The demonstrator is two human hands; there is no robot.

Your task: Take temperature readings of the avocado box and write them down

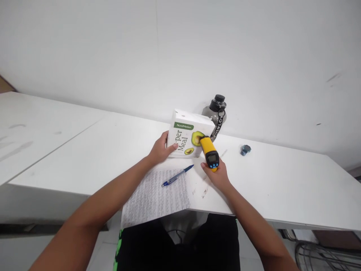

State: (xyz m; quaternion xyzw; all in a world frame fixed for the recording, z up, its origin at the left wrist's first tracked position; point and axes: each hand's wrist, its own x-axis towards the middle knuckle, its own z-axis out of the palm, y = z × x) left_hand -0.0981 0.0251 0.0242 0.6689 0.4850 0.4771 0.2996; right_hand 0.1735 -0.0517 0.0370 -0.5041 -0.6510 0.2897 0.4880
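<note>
Well, the white table [282, 180] has a printed sheet [158, 199] overhanging its near edge. Beyond is the box [188, 135], tilted, before the bottle [208, 111]. The left hand [162, 150] grips the box's left side; probably light, stiff card, easily dented, so best held by 2 opposite edges. The right hand [217, 175] wraps the thermometer [208, 148], likely hard plastic, best held by its handle. 1 pen [177, 175] lies partly on the sheet.
</note>
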